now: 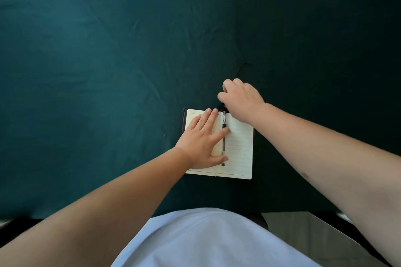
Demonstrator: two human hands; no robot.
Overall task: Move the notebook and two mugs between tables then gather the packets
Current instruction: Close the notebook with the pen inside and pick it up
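Notebook lies open on the dark teal tablecloth, a little right of centre and toward the near edge of the table, its lined cream pages facing up and a dark cover edge showing along the left side. A black pen rests along the centre fold, clip end pointing far. The left hand lies flat on the left page, fingers spread and extended, the thumb and forefinger reaching across to touch the pen; it presses down and grips nothing. The right hand is at the far edge of the notebook, just beyond the top of the right page, its fingers curled downward around something dark; what it holds cannot be made out against the cloth. Both bare forearms reach in from the near side, over a pale blue shirt.
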